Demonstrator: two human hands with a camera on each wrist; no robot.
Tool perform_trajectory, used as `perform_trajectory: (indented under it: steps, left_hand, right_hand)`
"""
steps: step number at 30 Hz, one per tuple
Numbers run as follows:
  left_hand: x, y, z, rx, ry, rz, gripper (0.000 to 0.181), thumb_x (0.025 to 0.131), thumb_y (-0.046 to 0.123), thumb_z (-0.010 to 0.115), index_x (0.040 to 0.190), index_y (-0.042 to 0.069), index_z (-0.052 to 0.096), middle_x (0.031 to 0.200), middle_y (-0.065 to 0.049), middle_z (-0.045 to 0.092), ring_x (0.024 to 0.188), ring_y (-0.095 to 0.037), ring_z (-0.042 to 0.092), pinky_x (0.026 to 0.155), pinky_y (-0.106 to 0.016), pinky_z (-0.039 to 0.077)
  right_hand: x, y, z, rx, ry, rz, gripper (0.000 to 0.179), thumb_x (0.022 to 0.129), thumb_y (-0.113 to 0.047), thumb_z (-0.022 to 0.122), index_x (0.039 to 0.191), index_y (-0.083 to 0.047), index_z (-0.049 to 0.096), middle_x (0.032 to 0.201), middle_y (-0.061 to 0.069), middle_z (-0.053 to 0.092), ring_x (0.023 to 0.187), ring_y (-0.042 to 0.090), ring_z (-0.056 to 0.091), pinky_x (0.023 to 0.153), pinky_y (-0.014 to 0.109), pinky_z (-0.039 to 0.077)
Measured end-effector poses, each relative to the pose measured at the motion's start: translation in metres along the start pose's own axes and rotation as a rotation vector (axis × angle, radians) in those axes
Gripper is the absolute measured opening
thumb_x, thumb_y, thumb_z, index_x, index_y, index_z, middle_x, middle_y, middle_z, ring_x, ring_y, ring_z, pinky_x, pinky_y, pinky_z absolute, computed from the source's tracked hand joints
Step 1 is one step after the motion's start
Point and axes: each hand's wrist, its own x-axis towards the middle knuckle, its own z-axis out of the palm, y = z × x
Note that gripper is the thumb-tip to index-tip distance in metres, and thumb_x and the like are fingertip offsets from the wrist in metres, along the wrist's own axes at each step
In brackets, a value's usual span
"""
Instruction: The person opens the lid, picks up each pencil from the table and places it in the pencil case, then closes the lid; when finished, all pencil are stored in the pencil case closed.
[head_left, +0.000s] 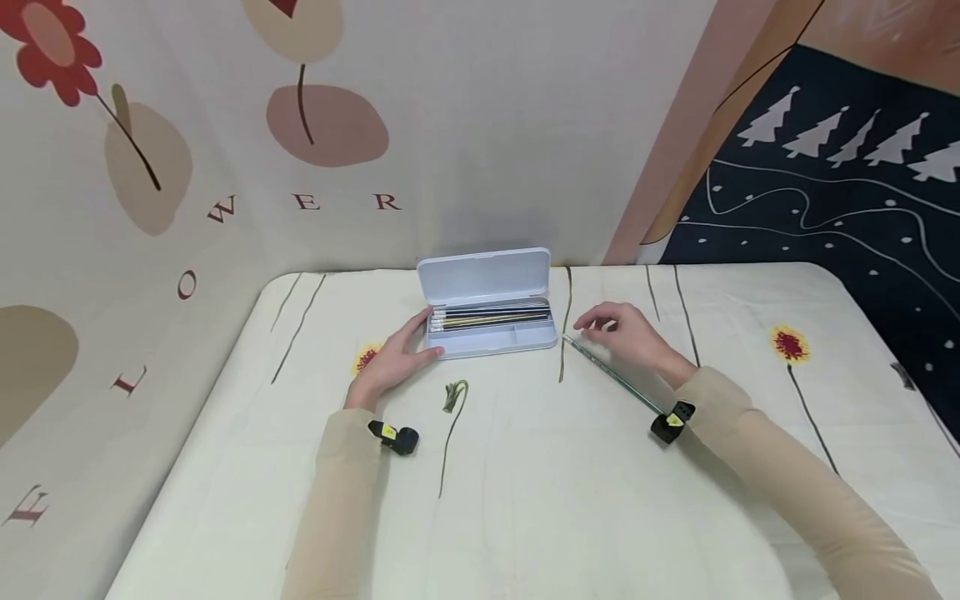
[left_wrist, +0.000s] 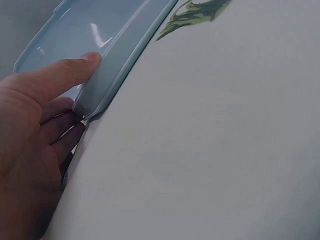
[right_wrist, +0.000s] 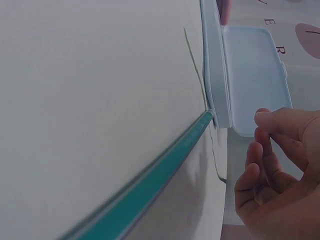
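A pale blue pencil case (head_left: pixel 474 342) stands with its lid (head_left: pixel 484 278) raised. Several dark and yellowish pencils (head_left: pixel 491 317) lie side by side in its rear compartment. My left hand (head_left: pixel 393 363) grips the case's left end, its thumb (left_wrist: pixel 80 70) on the rim and the other fingers against the outside. A teal pencil (head_left: pixel 617 378) lies slantwise on the tablecloth, one end close to the case's front right corner. Just beyond that pencil hovers my right hand (head_left: pixel 626 335), fingers loosely bent, thumb near the index finger. Nothing shows between those fingers in the right wrist view.
The white tablecloth (head_left: pixel 525 492) has printed stems and flowers, one flower (head_left: pixel 790 344) on the right. Behind the table hangs a pale patterned cloth (head_left: pixel 487 167). A dark cloth with white trees (head_left: pixel 840 200) hangs at the right.
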Motion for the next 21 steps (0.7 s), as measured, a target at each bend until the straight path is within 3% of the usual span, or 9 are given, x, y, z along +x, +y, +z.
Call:
perform_trajectory:
  steps: [2, 8, 16, 21]
  left_hand:
    - [0.0, 0.0, 0.0, 0.001, -0.001, -0.001, 0.078, 0.091, 0.035, 0.066, 0.155, 0.025, 0.022, 0.159, -0.007, 0.02, 0.145, -0.031, 0.013, 0.115, -0.054, 0.013]
    - [-0.001, 0.001, 0.001, -0.001, -0.006, -0.018, 0.079, 0.091, 0.036, 0.066, 0.155, 0.026, 0.021, 0.159, -0.006, 0.019, 0.145, -0.031, 0.012, 0.114, -0.055, 0.013]
    - [-0.001, 0.001, 0.0, -0.013, -0.003, -0.013, 0.079, 0.091, 0.034, 0.066, 0.155, 0.026, 0.022, 0.159, -0.006, 0.02, 0.145, -0.03, 0.012, 0.115, -0.054, 0.013]
    - [-0.001, 0.001, 0.0, -0.008, -0.001, 0.0, 0.078, 0.091, 0.033, 0.066, 0.155, 0.024, 0.022, 0.159, -0.007, 0.02, 0.145, -0.031, 0.013, 0.115, -0.053, 0.012]
  right_hand:
    - [-0.003, 0.002, -0.003, -0.008, -0.006, 0.0, 0.015, 0.089, 0.008, 0.059, 0.1, 0.011, 0.067, 0.098, 0.023, 0.064, 0.083, 0.028, 0.054, 0.073, 0.031, 0.047]
    - [-0.004, 0.036, -0.006, -0.025, -0.018, 0.022, 0.015, 0.091, 0.001, 0.062, 0.103, 0.004, 0.07, 0.096, 0.014, 0.066, 0.082, 0.021, 0.056, 0.07, 0.025, 0.048]
    - [-0.014, 0.046, -0.014, -0.031, -0.126, 0.053, 0.021, 0.091, 0.0, 0.063, 0.111, 0.004, 0.068, 0.105, 0.016, 0.067, 0.091, 0.025, 0.06, 0.077, 0.028, 0.049]
    - [-0.02, 0.055, -0.015, -0.066, -0.187, 0.07, 0.024, 0.09, -0.001, 0.064, 0.113, 0.003, 0.066, 0.102, 0.011, 0.067, 0.089, 0.023, 0.058, 0.077, 0.029, 0.049]
